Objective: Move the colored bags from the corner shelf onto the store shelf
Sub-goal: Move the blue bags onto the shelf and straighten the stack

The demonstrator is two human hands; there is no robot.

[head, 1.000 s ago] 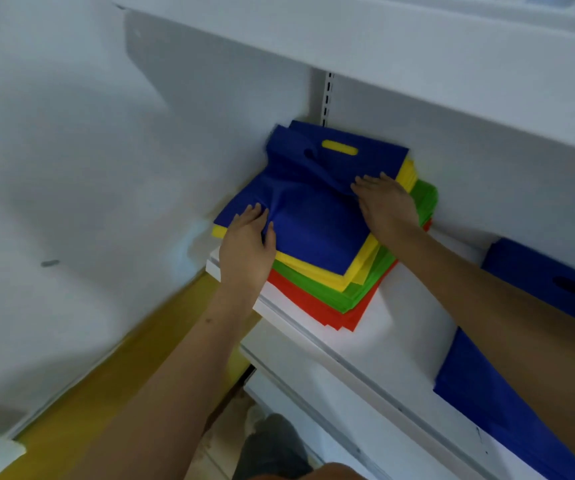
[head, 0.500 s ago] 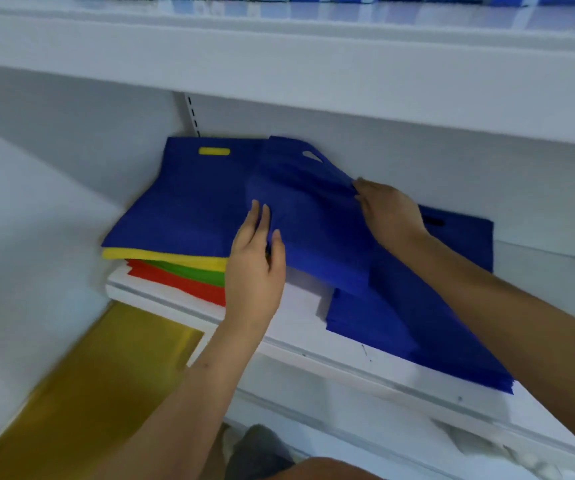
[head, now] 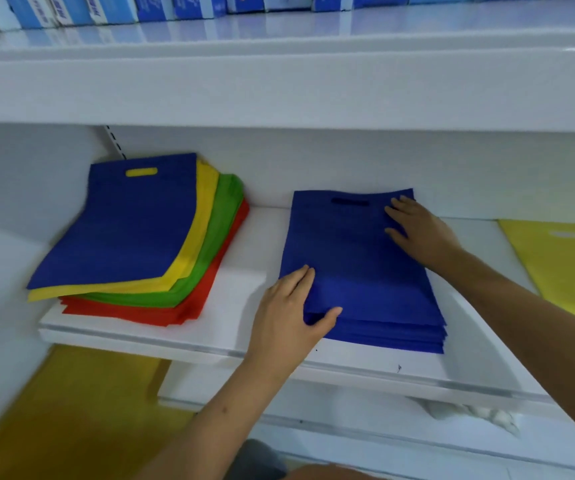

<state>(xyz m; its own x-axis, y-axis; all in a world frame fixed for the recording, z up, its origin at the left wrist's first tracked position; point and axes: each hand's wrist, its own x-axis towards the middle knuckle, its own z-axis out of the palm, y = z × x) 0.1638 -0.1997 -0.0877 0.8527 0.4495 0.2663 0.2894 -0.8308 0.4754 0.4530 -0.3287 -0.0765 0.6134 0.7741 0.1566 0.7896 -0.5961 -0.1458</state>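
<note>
Looking down from your head camera, your left hand [head: 291,317] pinches the near left corner of the blue bag stack [head: 359,268] on the white shelf [head: 244,271], thumb on top. Your right hand [head: 417,230] rests flat, fingers straight, on its far right part; the mixed colored pile [head: 133,237] lies apart at the left corner.

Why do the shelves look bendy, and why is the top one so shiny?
Head view: the wide lens curves the shelf edge like a bowl; the glossy top shelf mirrors the blue boxes, which look blurry; the yellow floor is smeared; the blue bags stay fairly sharp.
</note>
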